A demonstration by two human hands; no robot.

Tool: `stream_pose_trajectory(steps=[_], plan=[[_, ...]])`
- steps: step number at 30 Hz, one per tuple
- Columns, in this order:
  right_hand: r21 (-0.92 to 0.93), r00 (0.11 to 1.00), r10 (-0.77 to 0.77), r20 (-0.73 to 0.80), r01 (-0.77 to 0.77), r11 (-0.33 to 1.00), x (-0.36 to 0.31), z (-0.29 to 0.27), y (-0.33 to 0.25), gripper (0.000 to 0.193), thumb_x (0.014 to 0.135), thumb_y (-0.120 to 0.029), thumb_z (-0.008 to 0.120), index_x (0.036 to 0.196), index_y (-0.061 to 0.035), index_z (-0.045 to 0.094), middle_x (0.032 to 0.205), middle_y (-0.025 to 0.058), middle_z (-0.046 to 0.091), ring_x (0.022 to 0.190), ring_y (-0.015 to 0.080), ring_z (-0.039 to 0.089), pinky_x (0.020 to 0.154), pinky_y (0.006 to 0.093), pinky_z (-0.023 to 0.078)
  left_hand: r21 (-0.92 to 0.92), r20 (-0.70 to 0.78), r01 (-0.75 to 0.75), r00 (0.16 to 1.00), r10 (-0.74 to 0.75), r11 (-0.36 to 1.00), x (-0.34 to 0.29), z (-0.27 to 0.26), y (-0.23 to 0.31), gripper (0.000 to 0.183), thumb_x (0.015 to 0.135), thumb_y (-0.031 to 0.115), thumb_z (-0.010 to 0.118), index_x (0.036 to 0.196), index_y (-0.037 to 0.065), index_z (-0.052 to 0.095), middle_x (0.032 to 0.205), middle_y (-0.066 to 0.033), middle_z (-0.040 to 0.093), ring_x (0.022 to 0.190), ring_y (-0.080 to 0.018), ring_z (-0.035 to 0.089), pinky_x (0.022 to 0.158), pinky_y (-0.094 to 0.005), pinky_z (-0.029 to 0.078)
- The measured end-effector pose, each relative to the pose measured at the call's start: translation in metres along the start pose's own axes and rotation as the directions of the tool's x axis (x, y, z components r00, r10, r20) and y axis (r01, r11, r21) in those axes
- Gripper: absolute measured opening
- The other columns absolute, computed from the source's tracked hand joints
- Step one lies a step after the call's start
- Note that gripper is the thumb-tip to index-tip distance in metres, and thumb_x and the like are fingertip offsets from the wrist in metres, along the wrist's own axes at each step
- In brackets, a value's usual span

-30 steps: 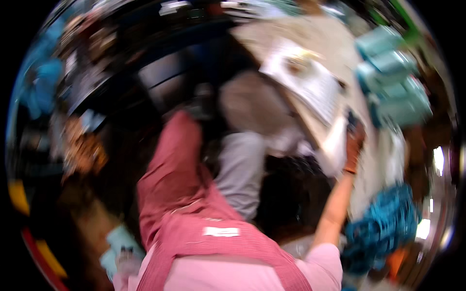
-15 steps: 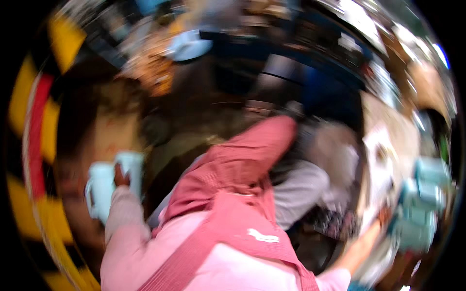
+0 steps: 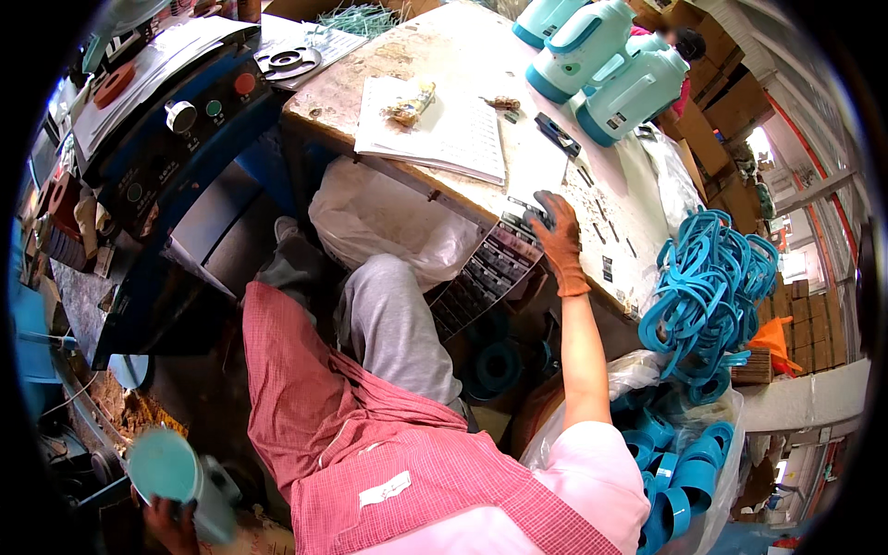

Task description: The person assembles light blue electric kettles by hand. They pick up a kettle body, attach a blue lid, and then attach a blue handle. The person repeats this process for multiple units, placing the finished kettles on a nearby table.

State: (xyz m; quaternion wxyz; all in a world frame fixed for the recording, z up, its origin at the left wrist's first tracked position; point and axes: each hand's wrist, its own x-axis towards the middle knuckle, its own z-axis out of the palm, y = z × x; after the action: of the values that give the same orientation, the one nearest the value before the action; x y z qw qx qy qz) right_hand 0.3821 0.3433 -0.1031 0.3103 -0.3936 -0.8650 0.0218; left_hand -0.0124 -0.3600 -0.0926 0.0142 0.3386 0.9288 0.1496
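Note:
At the lower left, my left hand (image 3: 171, 524) in a dark-tipped glove closes around the near side of a pale teal jug body (image 3: 215, 504), whose round open end faces up. My right hand (image 3: 561, 242), in an orange glove with dark fingertips, is at the table's front edge. Its bent fingers grip the upper part of a sheet of black labels (image 3: 499, 264) hanging over that edge; the fingertips are partly hidden. Several teal thermos jugs (image 3: 633, 97) with handles stand upright on the far right of the table.
The worn table (image 3: 416, 46) holds a paper stack (image 3: 435, 139), a black cutter-like tool (image 3: 558, 135) and loose black strips. A heap of blue straps (image 3: 712, 287) hangs at its right corner, above a bag of blue rings (image 3: 694, 481). A machine panel (image 3: 176, 157) stands left.
My view has swung right, toward the table. My right hand has come onto the label sheet, and the left is now low beside one jug body. The earlier frame is blurred.

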Motion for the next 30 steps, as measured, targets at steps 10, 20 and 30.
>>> stream_pose_trajectory(steps=[10,20,30], plan=[[-0.393,0.974,0.157,0.164,-0.082,0.916,0.013,0.002,-0.032,0.055,0.069,-0.038,0.076,0.119,-0.023,0.061,0.13,0.0018,0.05,0.126,0.0264,0.036,0.106,0.0482,0.022,-0.013,0.495,-0.974,-0.203,0.845,-0.227,0.1,0.006,0.326,0.017,0.076,0.017,0.06,0.091,0.01,0.067,0.085,-0.0032,0.056,0.083,-0.0227,0.055,0.084,-0.0409,0.041],[-0.216,0.91,0.402,0.099,-0.375,0.902,0.017,0.039,0.005,0.042,0.075,-0.029,0.07,0.115,-0.021,0.062,0.118,0.0026,0.058,0.106,0.0284,0.053,0.089,0.0406,0.046,-0.605,0.314,-0.121,0.872,0.376,0.787,0.352,0.128,0.283,0.047,0.088,0.033,0.063,0.123,0.004,0.052,0.109,-0.0188,0.06,0.091,-0.0225,0.062,0.076,-0.0306,0.051],[-0.05,0.993,0.116,-0.01,-0.116,0.992,-0.009,0.042,0.008,0.033,0.074,-0.026,0.073,0.107,-0.0235,0.069,0.118,0.0038,0.059,0.109,0.0309,0.053,0.093,0.0417,0.044,-0.889,0.457,0.393,0.744,0.488,0.235,0.371,0.179,0.287,0.041,0.092,0.037,0.055,0.114,0.003,0.059,0.096,-0.0106,0.064,0.091,-0.0155,0.062,0.084,-0.0295,0.051]])
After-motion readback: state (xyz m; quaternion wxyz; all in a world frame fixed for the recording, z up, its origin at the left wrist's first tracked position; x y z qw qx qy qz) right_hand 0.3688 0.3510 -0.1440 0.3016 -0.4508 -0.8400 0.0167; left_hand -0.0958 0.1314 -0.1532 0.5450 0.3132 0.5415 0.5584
